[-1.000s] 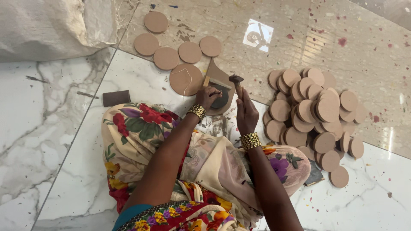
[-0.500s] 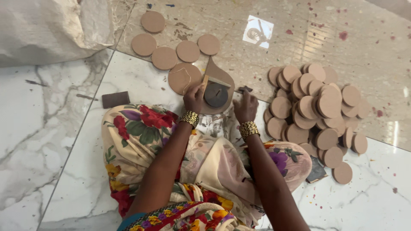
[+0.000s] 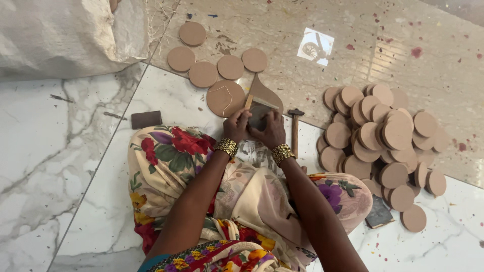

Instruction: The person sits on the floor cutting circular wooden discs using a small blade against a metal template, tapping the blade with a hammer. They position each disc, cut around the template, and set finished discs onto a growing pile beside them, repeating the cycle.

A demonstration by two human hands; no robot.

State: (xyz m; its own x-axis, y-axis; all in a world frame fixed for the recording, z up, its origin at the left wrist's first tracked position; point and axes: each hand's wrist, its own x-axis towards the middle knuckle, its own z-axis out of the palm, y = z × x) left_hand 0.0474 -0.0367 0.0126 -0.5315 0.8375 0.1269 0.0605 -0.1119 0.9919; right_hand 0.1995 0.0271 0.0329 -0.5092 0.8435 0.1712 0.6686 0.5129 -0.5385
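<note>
A leaf-shaped wooden piece [image 3: 263, 95] with a dark inner part is gripped on the floor just ahead of the knees, the left hand [image 3: 237, 125] closed on its left edge and the right hand [image 3: 269, 130] closed over its lower half. Most of the dark part is hidden under the fingers, so its form cannot be made out. A small hammer [image 3: 295, 128] is seen lying just beside the right hand, untouched. A large round disc [image 3: 224, 98] lies touching the piece on the left. A heap of discs [image 3: 383, 141] is spread to the right, partly overlapping. A white sack [image 3: 65, 35] is cut off at the upper left
</note>
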